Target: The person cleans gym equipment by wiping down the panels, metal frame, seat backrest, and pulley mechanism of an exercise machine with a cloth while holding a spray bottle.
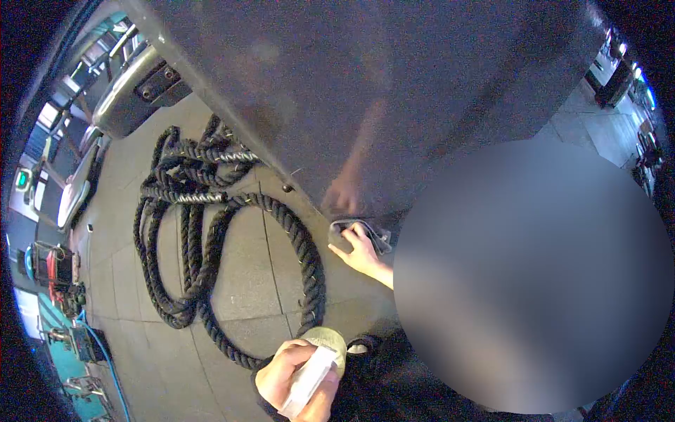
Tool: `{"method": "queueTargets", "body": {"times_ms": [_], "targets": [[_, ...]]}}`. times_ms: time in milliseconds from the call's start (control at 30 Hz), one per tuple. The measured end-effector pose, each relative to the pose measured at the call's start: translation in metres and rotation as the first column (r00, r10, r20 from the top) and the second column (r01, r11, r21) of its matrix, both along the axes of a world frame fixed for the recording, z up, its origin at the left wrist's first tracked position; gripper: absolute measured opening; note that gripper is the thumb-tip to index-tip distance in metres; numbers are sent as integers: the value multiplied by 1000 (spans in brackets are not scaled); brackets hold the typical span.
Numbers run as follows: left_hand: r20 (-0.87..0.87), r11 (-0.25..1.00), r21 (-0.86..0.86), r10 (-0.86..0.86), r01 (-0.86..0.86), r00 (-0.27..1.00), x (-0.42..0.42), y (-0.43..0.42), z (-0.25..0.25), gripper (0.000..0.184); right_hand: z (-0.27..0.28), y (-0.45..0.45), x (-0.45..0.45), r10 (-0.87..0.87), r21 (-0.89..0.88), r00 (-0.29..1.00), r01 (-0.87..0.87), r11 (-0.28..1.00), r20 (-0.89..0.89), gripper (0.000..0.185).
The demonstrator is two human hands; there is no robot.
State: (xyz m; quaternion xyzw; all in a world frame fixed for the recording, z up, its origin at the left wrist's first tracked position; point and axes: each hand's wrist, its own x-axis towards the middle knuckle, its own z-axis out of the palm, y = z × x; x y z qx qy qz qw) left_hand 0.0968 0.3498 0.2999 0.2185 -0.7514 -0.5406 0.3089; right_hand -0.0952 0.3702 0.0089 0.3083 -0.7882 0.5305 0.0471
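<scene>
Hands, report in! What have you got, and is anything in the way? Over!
Right hand: holding grey cloth at edge of dark panel. Left hand: gripping white-and-yellowish object. Black rope on floor, apart from cloth.

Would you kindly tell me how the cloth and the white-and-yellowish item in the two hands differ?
Colour: the cloth is grey; the white-and-yellowish item is much paler.
Form: the cloth is soft and bunched, while the item looks rigid, with a rounded yellowish part.
Place: the cloth lies under the right hand at the dark panel; the item is gripped in the left hand, away from it.
Both are in hand.
</scene>
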Motion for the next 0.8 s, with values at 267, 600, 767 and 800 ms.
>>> {"method": "queueTargets", "body": {"times_ms": [267,600,767,800], "targets": [[-469,946,113,321,-304,823,1,-9,1,35,34,154,-17,-317,-343,846,477,809,428,42],[-370,917,244,390,-317,844,4,-18,-4,28,19,150,-107,-260,77,587,485,871,-766,56],[-379,947,78,318,-313,869,0,-18,-3,33,0,94,-85,-334,-27,659,429,903,-674,42],[-362,948,70,314,-310,878,0,-17,-3,33,-12,86,-80,-308,-49,755,345,937,-579,40]]}}
